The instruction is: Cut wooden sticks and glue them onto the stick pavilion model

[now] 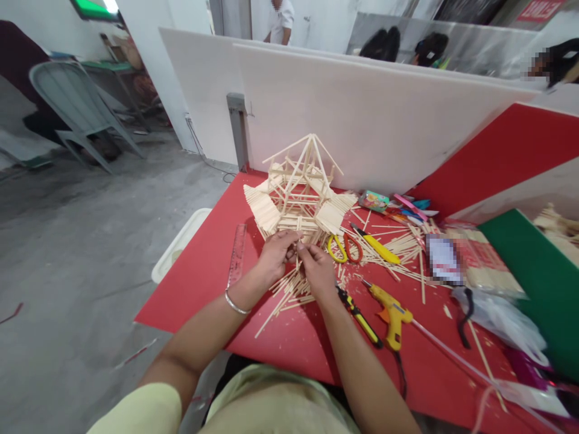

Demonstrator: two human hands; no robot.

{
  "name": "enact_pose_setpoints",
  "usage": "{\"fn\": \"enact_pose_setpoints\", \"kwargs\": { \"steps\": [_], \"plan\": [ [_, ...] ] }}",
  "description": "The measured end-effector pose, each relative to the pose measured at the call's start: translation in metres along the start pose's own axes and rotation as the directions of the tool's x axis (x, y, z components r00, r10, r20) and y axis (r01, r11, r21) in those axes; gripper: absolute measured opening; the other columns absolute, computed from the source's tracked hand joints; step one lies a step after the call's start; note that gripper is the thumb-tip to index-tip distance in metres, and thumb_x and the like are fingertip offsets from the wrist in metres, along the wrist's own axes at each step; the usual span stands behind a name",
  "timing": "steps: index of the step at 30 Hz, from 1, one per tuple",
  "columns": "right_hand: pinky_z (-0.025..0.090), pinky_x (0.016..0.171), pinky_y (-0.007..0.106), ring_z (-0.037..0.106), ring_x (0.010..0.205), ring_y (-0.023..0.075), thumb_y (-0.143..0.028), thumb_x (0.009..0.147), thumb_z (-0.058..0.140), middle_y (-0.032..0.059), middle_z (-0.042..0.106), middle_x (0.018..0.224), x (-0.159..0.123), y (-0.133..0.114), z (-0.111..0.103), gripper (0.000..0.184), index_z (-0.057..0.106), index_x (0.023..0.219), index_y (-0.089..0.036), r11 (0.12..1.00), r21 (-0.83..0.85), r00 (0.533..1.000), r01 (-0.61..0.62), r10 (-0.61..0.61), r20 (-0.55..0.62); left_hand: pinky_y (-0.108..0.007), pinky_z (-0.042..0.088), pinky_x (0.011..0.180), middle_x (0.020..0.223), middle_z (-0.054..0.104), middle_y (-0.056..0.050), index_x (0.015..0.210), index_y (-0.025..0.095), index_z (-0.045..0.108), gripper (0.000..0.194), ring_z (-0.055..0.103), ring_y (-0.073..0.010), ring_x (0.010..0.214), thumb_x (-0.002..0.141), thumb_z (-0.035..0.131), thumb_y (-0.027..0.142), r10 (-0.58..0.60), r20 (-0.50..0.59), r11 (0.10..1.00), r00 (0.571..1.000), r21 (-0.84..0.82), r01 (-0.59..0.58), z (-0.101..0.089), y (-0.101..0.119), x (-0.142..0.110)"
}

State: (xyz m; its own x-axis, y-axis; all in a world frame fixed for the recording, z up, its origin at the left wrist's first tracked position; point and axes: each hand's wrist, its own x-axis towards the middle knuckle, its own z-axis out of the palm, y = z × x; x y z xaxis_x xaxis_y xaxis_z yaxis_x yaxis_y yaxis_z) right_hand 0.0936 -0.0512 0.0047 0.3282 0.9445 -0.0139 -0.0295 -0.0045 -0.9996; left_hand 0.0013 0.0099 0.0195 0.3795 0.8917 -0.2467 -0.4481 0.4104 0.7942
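My left hand (277, 254) and my right hand (316, 268) meet at the near side of a pagoda-like model (307, 196) built of thin wooden sticks. Fingertips of both hands are pinched on a short thin wooden stick (297, 260), partly hidden by the fingers. Whether it touches the model I cannot tell. Below the hands lies a loose pile of sticks (294, 292). Scissors (346, 248) with yellow and red handles rest just right of my right hand. To the left of the model is a clear ruler (237, 253).
On the red tabletop (194, 289), a yellow glue gun (391, 310) lies at right, trailing a cord. Two utility knives are nearby, one yellow (382, 248), one black-and-yellow (362, 319). Packed sticks (488, 265) and a plastic bag (506, 319) sit farther right. A white partition (362, 114) stands behind.
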Motion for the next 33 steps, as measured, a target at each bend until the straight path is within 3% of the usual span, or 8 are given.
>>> {"fn": "enact_pose_setpoints", "kwargs": {
  "steps": [17,33],
  "plan": [
    [0.032,0.037,0.022,0.039,0.039,0.0081,-0.059,0.081,0.062,-0.0059,0.054,0.052,-0.0015,-0.0013,0.0011,0.038,0.067,0.078,-0.021,1.0,0.003,1.0,0.015,-0.015,-0.009,-0.02,0.018,0.038,0.048,0.043,0.007,0.063,0.016,0.051,0.033,0.031,-0.0032,0.039,0.064,0.081,0.032,-0.006,-0.001,1.0,1.0,-0.016,0.006,0.0005,-0.0001,-0.0005],
    [0.035,0.037,0.021,0.041,0.04,0.0078,-0.06,0.082,0.06,-0.0032,0.062,0.061,-0.0022,0.0007,0.0035,0.04,0.069,0.082,-0.021,1.0,0.005,1.0,0.021,-0.021,-0.017,-0.02,0.018,0.038,0.049,0.043,0.007,0.064,0.016,0.053,0.03,0.031,-0.0031,0.039,0.065,0.079,0.032,0.019,-0.011,1.0,1.0,0.004,-0.019,-0.0002,-0.0014,-0.0008]
  ]
}}
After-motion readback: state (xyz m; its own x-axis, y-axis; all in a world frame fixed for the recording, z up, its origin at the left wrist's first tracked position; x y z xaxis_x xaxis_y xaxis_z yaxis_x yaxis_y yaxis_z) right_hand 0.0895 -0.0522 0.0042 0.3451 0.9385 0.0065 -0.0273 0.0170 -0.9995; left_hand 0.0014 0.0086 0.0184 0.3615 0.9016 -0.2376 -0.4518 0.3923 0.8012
